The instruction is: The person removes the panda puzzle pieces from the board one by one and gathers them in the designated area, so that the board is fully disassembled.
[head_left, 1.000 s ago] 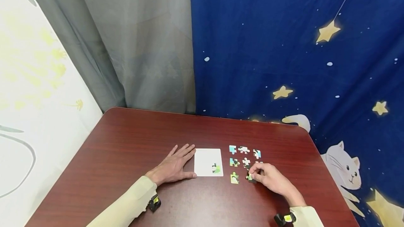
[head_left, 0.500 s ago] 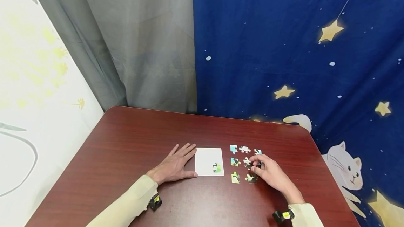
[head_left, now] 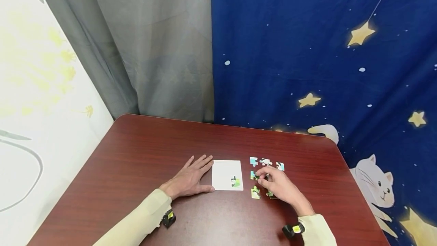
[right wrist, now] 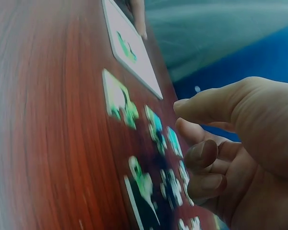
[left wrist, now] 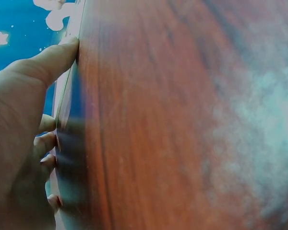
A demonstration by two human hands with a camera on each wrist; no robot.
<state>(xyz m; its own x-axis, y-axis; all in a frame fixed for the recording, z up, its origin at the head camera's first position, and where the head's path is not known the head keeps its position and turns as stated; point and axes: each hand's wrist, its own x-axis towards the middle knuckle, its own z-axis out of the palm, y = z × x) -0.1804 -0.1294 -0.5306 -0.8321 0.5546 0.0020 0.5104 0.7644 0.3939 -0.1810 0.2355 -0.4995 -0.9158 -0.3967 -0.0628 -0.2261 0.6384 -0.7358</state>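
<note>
My left hand [head_left: 189, 179] lies with fingers spread on the table, its thumb and fingertips at the left edge of a white puzzle board [head_left: 222, 170]. One green, black and white puzzle piece [head_left: 235, 181] sits at the board's lower right. Over the loose pieces hovers my right hand [head_left: 278, 185], fingers loosely bent; no piece shows between thumb and fingers in the right wrist view. Its fingertips are close to a blue-green puzzle piece [head_left: 253, 175]. A yellow-green puzzle piece [right wrist: 119, 98] lies nearer the front, and a dark green puzzle piece [right wrist: 143, 191] is partly under the hand in the head view.
More loose pieces lie at the back of the group: a light blue piece [head_left: 253, 161], a white piece [head_left: 265, 161] and a blue-white piece [head_left: 280, 166]. Grey and blue curtains [head_left: 252, 86] hang behind the dark red table [head_left: 164, 136].
My right hand has left the dark green piece at the front, moved up over the right side of the group, then left across the middle row. The left hand stays put.
</note>
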